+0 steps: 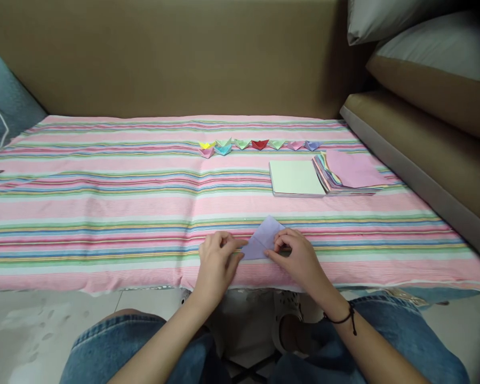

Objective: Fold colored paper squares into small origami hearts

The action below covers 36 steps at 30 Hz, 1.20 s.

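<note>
A folded piece of lavender paper [260,241] lies near the front edge of the striped cloth, its peak pointing away from me. My left hand [220,256] pinches the paper's left corner between thumb and forefinger. On the other side, my right hand [296,253] grips the right part of it, thumb on the near face and fingers curled behind. That right corner is hidden by my fingers. A dark cord bracelet circles my right wrist.
Several small folded paper boats [260,144] stand in a row farther back. A stack of pale square paper [297,177] sits beside a fanned pile of coloured paper [354,169] on the striped cloth [136,208]. Cushions [436,58] rise at the right, a brown backrest [184,58] behind.
</note>
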Motion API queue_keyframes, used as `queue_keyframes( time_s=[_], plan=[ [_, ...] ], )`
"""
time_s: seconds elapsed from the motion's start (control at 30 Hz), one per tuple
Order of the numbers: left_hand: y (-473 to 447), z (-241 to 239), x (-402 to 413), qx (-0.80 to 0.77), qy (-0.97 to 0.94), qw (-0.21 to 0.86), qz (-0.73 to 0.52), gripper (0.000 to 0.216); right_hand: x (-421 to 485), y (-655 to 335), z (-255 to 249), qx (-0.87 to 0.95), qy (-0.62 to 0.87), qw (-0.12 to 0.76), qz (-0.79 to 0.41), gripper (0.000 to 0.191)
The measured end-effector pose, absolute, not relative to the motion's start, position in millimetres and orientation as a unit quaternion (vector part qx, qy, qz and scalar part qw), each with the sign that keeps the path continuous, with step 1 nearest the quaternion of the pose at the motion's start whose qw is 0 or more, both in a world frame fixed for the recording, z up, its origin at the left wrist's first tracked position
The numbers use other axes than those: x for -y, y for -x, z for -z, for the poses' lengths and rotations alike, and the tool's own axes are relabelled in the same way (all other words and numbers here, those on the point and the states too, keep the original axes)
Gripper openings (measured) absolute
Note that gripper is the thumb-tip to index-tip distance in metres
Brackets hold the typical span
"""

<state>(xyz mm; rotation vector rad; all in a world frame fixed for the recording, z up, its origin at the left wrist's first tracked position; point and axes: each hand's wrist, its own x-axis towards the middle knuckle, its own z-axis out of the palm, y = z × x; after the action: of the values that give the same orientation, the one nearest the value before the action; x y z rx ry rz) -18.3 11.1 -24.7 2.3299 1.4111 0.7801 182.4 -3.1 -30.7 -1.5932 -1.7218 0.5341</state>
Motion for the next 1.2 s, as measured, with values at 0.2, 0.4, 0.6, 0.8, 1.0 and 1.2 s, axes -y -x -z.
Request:
queue_keyframes(
  time_s=[0.2, 0.4, 0.6, 0.8, 1.0, 1.2],
  plan=[
    [18.5, 26.5, -16.7, -0.453, -0.859, 0.122, -0.207, 0.044, 2.5, -183.3, 31.2, 0.676, 0.607, 0.363, -0.21, 0.026],
    [17.8, 25.0, -18.5, -0.476, -0.854, 0.118, -0.172, 0.045, 2.8, -182.3, 29.2, 0.669, 0.617, 0.352, -0.217, 0.026],
    [17.7, 20.1, -18.9, -0.479, -0.858, 0.114, -0.145, 0.047, 4.2, -169.9, 26.0, 0.659, 0.657, 0.33, -0.158, 0.036],
    [17.4, 19.3, -18.9, -0.477, -0.861, 0.102, -0.141, 0.046, 5.0, -159.0, 27.3, 0.656, 0.679, 0.312, -0.107, 0.044],
    [17.2, 20.2, -18.8, -0.48, -0.863, 0.089, -0.133, 0.046, 2.1, -175.2, 32.2, 0.65, 0.654, 0.339, -0.188, 0.031],
    [17.3, 19.5, -18.4, -0.483, -0.862, 0.09, -0.126, 0.046, 2.6, -192.2, 30.9, 0.657, 0.614, 0.355, -0.258, 0.021]
  ],
)
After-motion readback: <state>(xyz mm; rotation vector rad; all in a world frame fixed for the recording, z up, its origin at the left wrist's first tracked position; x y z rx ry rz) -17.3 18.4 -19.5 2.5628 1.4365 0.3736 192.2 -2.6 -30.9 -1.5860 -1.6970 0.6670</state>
